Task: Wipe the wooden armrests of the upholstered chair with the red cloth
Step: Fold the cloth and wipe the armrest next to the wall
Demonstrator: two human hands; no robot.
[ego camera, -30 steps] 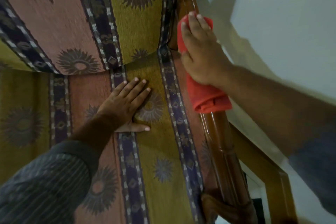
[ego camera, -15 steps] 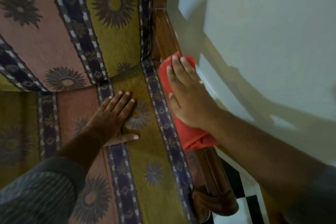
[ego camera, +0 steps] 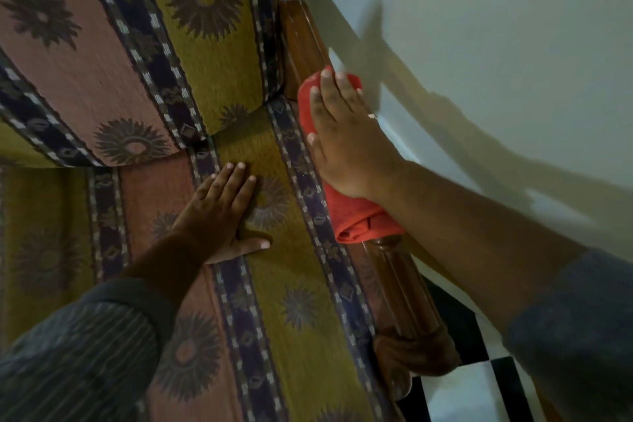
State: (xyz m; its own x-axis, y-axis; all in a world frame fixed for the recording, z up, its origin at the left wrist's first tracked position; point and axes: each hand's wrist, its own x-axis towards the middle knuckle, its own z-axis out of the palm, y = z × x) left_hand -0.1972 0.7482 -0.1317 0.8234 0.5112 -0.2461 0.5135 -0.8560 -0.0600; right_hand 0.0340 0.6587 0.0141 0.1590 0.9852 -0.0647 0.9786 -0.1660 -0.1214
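Head view: your right hand (ego camera: 346, 144), fingers flat, presses the red cloth (ego camera: 359, 219) onto the wooden armrest (ego camera: 407, 288), whose length runs toward you (bare wood lies nearer); your left hand (ego camera: 219, 216) rests spread flat on the seat cushion (ego camera: 294, 336).

Dim indoor light on my feed; soft arm shadows fall across the wall (ego camera: 496, 44), motion blur smears everything, and the edges bow.

Pale wall (ego camera: 479, 27) at right; black-and-white floor tiles (ego camera: 462, 394) below

Pale wall (ego camera: 496, 44), black-and-white floor tiles (ego camera: 459, 390), dim light
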